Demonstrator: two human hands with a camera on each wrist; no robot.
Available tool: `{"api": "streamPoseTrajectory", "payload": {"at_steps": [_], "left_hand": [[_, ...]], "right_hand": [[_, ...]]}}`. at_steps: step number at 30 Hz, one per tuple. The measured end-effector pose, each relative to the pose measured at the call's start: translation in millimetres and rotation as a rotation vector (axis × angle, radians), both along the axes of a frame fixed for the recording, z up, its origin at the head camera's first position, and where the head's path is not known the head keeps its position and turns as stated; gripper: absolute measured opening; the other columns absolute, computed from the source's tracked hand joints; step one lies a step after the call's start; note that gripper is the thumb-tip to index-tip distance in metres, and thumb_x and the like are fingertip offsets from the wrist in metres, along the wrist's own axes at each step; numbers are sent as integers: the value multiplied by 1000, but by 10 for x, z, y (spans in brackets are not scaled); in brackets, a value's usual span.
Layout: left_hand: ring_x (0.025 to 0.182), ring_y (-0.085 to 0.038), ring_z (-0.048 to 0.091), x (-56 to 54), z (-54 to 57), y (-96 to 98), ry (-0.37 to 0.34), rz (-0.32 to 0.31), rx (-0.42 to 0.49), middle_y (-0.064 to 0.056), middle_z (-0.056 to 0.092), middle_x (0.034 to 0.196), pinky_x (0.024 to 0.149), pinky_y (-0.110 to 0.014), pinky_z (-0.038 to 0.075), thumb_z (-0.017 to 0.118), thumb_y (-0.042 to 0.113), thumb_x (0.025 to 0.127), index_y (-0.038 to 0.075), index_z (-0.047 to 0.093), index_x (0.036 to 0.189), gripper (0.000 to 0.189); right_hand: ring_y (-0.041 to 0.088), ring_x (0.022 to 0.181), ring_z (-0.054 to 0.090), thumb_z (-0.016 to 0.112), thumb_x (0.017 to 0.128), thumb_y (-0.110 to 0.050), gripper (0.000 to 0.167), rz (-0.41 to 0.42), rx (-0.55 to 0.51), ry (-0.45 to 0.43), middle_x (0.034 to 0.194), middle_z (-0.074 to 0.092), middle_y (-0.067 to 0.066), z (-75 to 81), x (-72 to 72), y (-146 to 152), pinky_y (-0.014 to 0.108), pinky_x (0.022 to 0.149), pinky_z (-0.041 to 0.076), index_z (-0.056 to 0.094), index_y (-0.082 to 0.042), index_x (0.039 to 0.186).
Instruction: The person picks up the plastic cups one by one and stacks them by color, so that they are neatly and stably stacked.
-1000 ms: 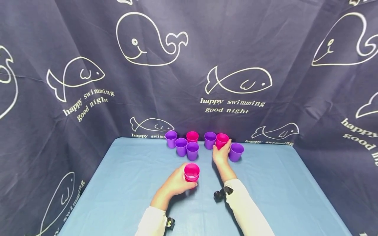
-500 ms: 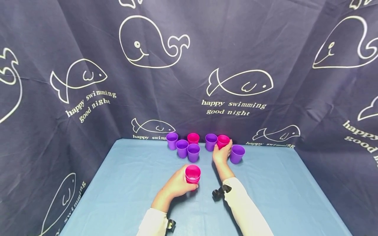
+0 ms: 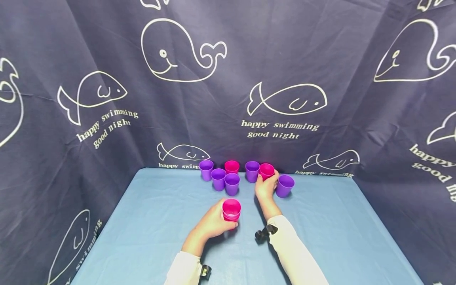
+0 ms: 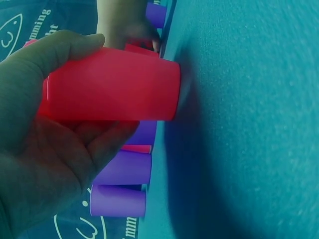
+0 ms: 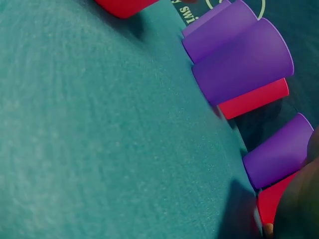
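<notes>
My left hand (image 3: pixel 212 219) grips a stack of pink cups (image 3: pixel 231 208) near the middle of the table, with a doubled rim showing from above. In the left wrist view the stack (image 4: pixel 117 84) is held just over the cloth, thumb on one side and fingers on the other. At the back, my right hand (image 3: pixel 266 186) curls its fingers and thumb round another pink cup (image 3: pixel 266 171). That cup stands between a purple cup (image 3: pixel 252 172) on its left and a purple cup (image 3: pixel 285 186) on its right. The right wrist view shows only part of this hand.
Left of the right hand, purple cups (image 3: pixel 218 180) stand upright in a loose cluster with a pink cup (image 3: pixel 232 166) behind them. A dark curtain (image 3: pixel 228 99) with white fish drawings rises right behind the blue tablecloth (image 3: pixel 142 221).
Both hands keep their holds and the cups stay in place. Only the head view shifts slightly.
</notes>
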State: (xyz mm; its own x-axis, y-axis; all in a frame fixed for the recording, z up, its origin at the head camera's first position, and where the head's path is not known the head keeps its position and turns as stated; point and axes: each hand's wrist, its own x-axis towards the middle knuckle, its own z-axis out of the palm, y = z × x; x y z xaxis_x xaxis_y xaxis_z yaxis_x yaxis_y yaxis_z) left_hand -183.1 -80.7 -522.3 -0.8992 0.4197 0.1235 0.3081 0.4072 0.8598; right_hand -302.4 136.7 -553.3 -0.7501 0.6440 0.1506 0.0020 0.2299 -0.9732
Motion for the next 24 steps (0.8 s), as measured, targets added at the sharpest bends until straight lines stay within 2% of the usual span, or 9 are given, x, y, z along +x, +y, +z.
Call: {"api": "streamPoseTrajectory", "payload": {"at_steps": [9, 16, 24], "left_hand": [[101, -14, 67, -21, 16, -9, -11, 3, 9, 0, 72, 110, 98, -33, 56, 90, 14, 77, 10, 61, 130, 60], [100, -13, 67, -8, 7, -13, -12, -6, 12, 1, 72, 110, 99, -33, 56, 90, 14, 77, 11, 62, 130, 60], [100, -13, 67, 0, 5, -4, -16, -4, 11, 1, 72, 110, 98, -34, 56, 90, 14, 77, 10, 61, 131, 61]], "right_hand": [[47, 148, 39, 60, 98, 1, 64, 69, -2, 74, 153, 40, 35, 34, 32, -13, 53, 130, 29, 27, 6, 153], [48, 147, 41, 60, 98, 1, 65, 84, 47, 120, 151, 41, 36, 31, 76, -21, 54, 128, 31, 27, 5, 153], [47, 148, 38, 59, 98, 0, 66, 91, 75, 154, 153, 39, 34, 102, 133, -26, 54, 128, 30, 27, 5, 156]]}}
